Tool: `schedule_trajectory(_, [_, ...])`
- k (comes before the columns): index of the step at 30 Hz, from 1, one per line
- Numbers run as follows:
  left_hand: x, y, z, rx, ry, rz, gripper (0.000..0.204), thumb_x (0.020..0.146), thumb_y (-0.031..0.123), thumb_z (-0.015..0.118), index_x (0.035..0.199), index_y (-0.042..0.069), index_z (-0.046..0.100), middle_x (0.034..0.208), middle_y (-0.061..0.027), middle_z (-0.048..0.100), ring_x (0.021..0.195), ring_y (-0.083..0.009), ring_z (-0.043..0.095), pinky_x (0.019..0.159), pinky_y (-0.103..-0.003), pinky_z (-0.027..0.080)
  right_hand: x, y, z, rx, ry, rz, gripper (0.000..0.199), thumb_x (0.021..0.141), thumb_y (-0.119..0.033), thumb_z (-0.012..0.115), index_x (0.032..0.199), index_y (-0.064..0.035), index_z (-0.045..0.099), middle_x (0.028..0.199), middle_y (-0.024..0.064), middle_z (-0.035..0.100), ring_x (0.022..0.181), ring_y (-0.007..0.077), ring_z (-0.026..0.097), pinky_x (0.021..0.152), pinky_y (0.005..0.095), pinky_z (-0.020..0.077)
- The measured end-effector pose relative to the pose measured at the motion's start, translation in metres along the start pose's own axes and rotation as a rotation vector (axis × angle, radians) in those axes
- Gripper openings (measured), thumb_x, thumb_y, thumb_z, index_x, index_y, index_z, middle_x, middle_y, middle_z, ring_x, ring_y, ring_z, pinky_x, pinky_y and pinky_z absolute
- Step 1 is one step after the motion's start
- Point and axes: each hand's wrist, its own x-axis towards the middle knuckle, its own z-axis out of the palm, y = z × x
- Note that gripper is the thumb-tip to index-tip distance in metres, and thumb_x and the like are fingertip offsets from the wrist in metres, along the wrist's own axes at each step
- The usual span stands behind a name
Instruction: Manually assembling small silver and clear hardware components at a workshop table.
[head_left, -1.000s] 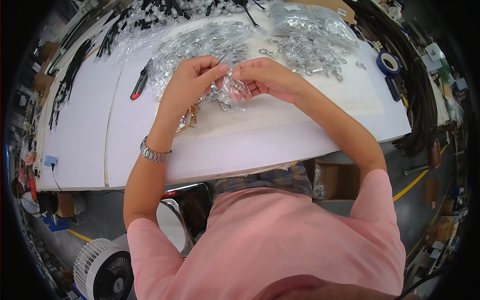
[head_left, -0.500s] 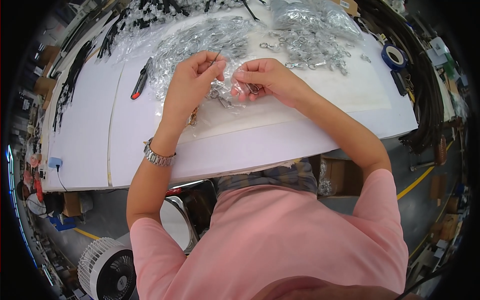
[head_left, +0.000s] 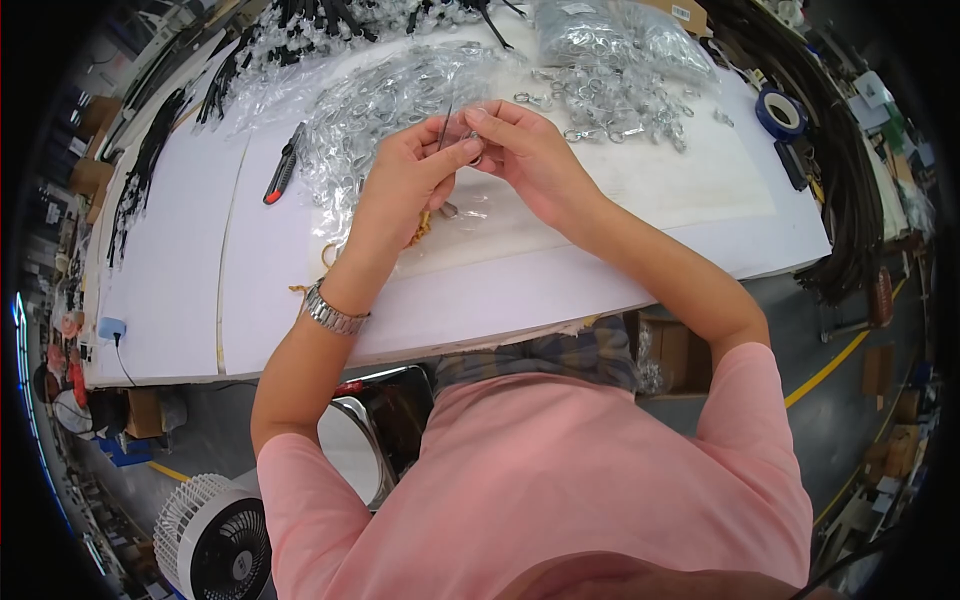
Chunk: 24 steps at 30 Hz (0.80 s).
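My left hand, with a metal-band watch on its wrist, pinches a thin dark rod that points up and away. Its kind cannot be made out. Against those fingertips, my right hand is closed on a small metal ring-shaped piece, mostly hidden by the fingers. Just beyond both hands spreads a heap of clear plastic bags with metal clasps. Below the left palm lie a gold-coloured chain and a small silver metal piece, beside clear film.
A box cutter lies left of the heap. Loose metal clasps are piled at the far right, near a blue tape roll. Black cords hang at the left. A fan stands below the table.
My hands have come together, the left moving right and the right slightly left, so their fingertips meet. The gold chain under my left hand is more exposed.
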Motion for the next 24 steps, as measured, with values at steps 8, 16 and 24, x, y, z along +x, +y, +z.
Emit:
schedule_trajectory(8, [-0.004, 0.012, -0.006, -0.057, -0.066, 0.012, 0.036, 0.093, 0.015, 0.074, 0.124, -0.001, 0.064, 0.083, -0.0042, 0.072, 0.049, -0.0007, 0.041, 0.043, -0.017, 0.027, -0.006, -0.008, -0.004, 0.056, 0.056, 0.055, 0.028, 0.102, -0.029, 0.062, 0.113, -0.0031, 0.068, 0.105, 0.0063, 0.073, 0.091, 0.0147, 0.067, 0.092, 0.0308, 0.0525])
schedule_trajectory(16, [-0.005, 0.013, -0.008, 0.139, -0.028, 0.046, 0.053, 0.091, 0.015, 0.075, 0.138, -0.002, 0.057, 0.084, -0.0055, 0.075, 0.051, -0.0003, 0.042, 0.044, -0.018, 0.029, -0.009, -0.011, -0.006, -0.033, 0.011, 0.048, 0.03, 0.101, -0.024, 0.063, 0.117, 0.0003, 0.069, 0.11, 0.0113, 0.074, 0.098, 0.0203, 0.071, 0.098, 0.0338, 0.0533])
schedule_trajectory(24, [-0.007, 0.013, -0.019, 0.263, 0.013, -0.018, 0.046, 0.092, 0.014, 0.074, 0.132, -0.004, 0.061, 0.089, -0.0081, 0.075, 0.05, 0.0, 0.041, 0.044, -0.017, 0.028, -0.005, -0.018, -0.012, 0.1, 0.136, 0.038, 0.029, 0.102, -0.023, 0.061, 0.118, 0.0, 0.067, 0.118, 0.012, 0.073, 0.111, 0.0202, 0.069, 0.1, 0.0337, 0.0526])
